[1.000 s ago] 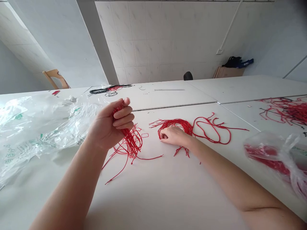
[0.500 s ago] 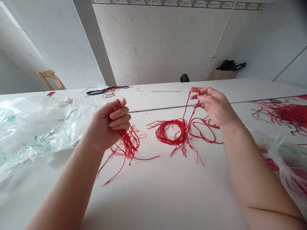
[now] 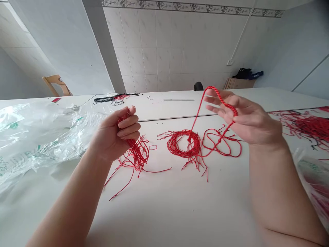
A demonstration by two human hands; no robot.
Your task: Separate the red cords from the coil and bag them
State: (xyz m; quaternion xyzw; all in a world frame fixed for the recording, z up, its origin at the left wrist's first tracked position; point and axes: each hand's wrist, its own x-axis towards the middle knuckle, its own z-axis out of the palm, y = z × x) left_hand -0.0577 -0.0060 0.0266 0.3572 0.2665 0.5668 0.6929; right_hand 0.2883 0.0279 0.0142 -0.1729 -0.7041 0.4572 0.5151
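Note:
A bundle of thin red cords (image 3: 137, 154) hangs from my left hand (image 3: 119, 132), whose fingers are wrapped round it; the loose ends touch or hover over the white table. My right hand (image 3: 246, 116) holds up a red braided cord (image 3: 218, 94) between thumb and fingers, its thick twisted part arched over the fingertips. Both ends of that cord run down toward a coil of red cords (image 3: 171, 144) lying on the table between my hands. Beside the coil, to the right, lies a loosely looped red cord (image 3: 240, 147).
Clear plastic bags (image 3: 51, 130) cover the table's left side. Black cords (image 3: 105, 99) and a thin ruler-like strip (image 3: 179, 100) lie farther back. A pile of red and black cords (image 3: 308, 125) is at the right, above another plastic bag (image 3: 313, 175). A small red loop (image 3: 153, 147) lies centrally.
My right hand has moved right and closer, drawing the braided cord up into a wider arch. More of its twisted part shows. My left hand is nearly unchanged.

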